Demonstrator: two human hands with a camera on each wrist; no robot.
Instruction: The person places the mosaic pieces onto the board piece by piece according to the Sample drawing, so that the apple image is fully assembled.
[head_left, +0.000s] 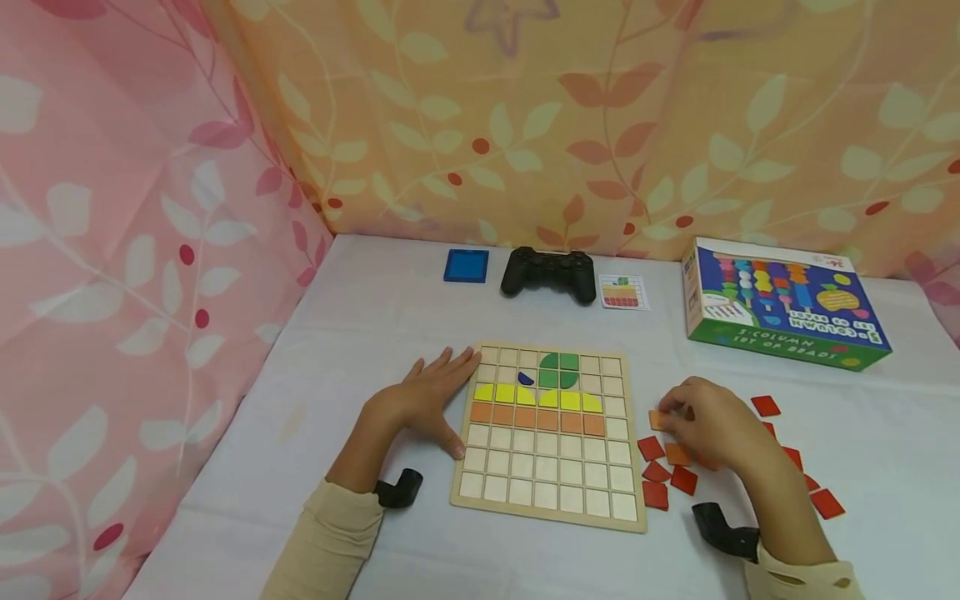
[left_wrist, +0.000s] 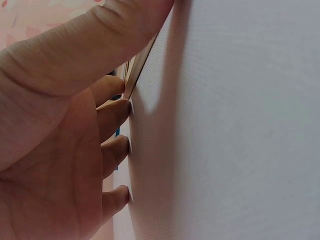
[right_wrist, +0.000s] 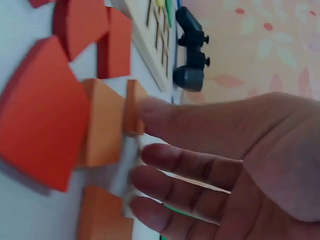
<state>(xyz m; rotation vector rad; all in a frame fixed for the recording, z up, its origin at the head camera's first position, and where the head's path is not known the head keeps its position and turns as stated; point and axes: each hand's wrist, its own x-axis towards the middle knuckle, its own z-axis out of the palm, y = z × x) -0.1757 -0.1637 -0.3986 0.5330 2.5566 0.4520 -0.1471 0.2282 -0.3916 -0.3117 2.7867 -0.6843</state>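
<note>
A wooden grid board (head_left: 521, 483) lies on the white cloth, with rows of yellow pieces (head_left: 549, 398) and orange squares (head_left: 525, 418), a green group (head_left: 558, 371) and one dark blue piece (head_left: 526, 378) in its cells. Along the board's left edge rests my left hand (head_left: 427, 404), fingers spread, thumb at the lower side; the left wrist view shows its fingertips (left_wrist: 120, 145) down at the cloth. Right of the board, my right hand (head_left: 708, 425) pinches an orange square tile (right_wrist: 132, 107) by its edge, thumb in front. Another orange tile (head_left: 677, 454) lies just below that hand.
Loose red tiles (head_left: 683, 480) lie on both sides of the right hand. Toward the back are a blue square frame (head_left: 466, 266), a black game controller (head_left: 549, 273), a small pattern card (head_left: 624, 292) and a bead-set box (head_left: 787, 304). Patterned curtains border the table.
</note>
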